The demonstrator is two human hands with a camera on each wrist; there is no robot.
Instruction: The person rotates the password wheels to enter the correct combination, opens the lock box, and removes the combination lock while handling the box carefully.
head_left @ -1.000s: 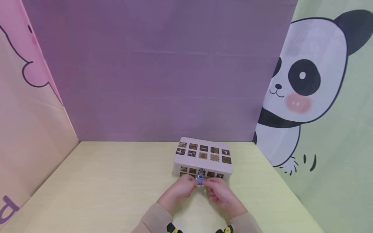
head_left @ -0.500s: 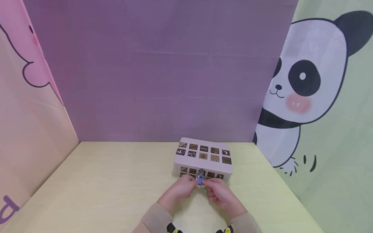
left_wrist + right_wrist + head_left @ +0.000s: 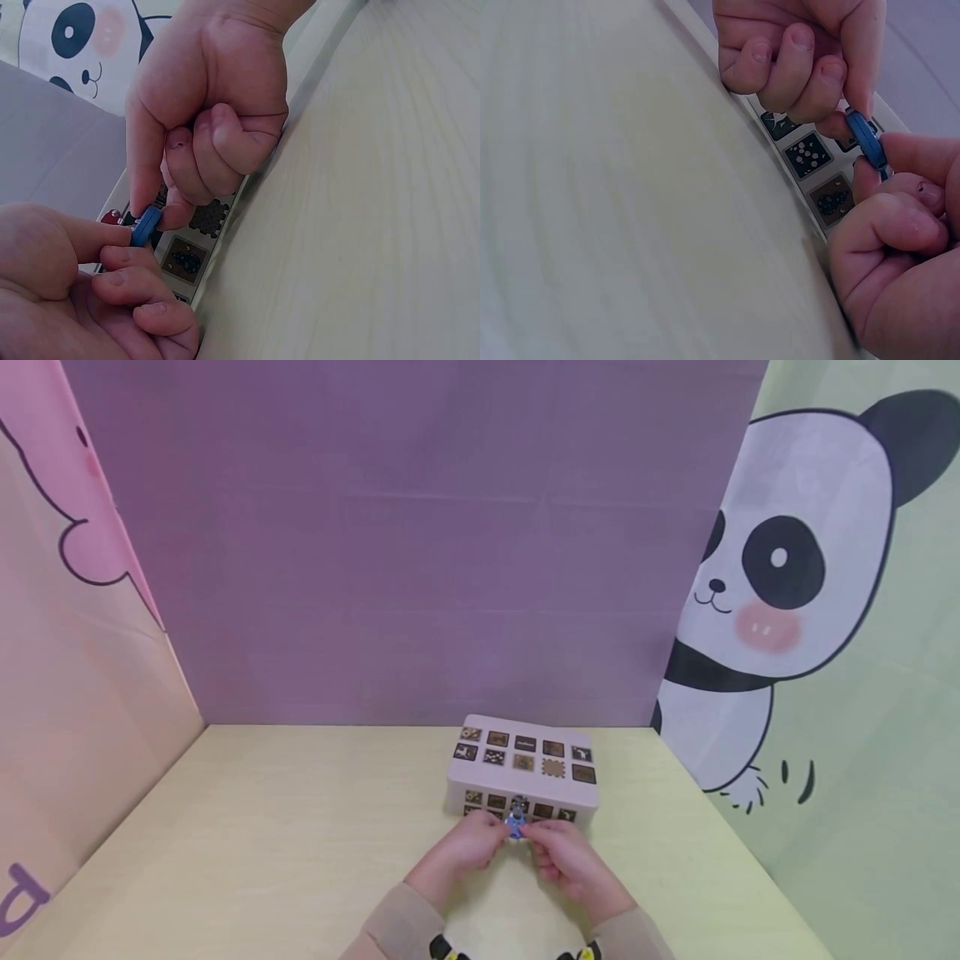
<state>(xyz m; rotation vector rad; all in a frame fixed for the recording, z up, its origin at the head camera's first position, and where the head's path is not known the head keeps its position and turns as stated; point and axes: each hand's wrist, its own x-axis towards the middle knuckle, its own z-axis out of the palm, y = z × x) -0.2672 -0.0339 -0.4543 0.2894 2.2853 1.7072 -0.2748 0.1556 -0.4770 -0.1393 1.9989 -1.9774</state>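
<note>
A small blue padlock (image 3: pixel 514 824) hangs at the front of a whitish tin box (image 3: pixel 487 777) printed with dark square pictures. Its metal shackle shows above the blue body, at the middle of the box front. My left hand (image 3: pixel 471 841) pinches one side of the padlock between thumb and forefinger. From the other side, my right hand (image 3: pixel 567 853) pinches it in the same manner. Both wrist views show the blue body edge-on between the fingertips, partly covered by them. The remaining fingers of each hand are curled in, close to the tabletop.
The box stands on a pale wooden table (image 3: pixel 300 827), right of centre and towards the back. A purple curtain (image 3: pixel 405 568) closes off the far side. Printed cloths hang left and right, the right one with a panda (image 3: pixel 810 485).
</note>
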